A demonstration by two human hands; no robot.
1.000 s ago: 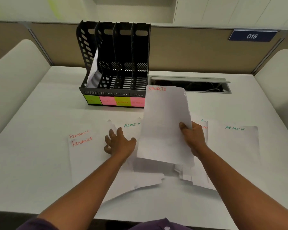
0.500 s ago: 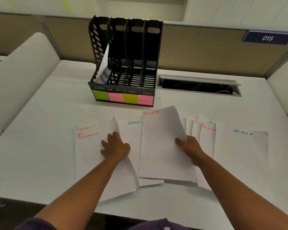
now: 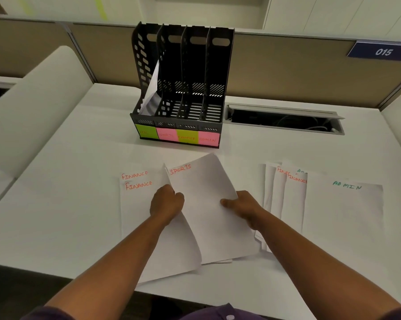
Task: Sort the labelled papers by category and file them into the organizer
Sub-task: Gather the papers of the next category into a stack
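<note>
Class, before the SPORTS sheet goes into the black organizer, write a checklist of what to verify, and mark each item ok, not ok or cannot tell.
1. White paper sheet labelled SPORTS held by both hands, left hand and right hand: ok.
2. Pink sticky label reading SPORTS found on the black plastic four-slot organizer, second from left: ok.
3. That slot free of paper: ok; only the leftmost holds a sheet.
4. Only one sheet gripped: cannot tell.
5. White desk between sheet and organizer unobstructed: ok.

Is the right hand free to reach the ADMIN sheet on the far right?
Probably not yet: the right hand is gripping the SPORTS sheet together with the left hand. The ADMIN sheet itself lies uncovered, with nothing over it.
</note>
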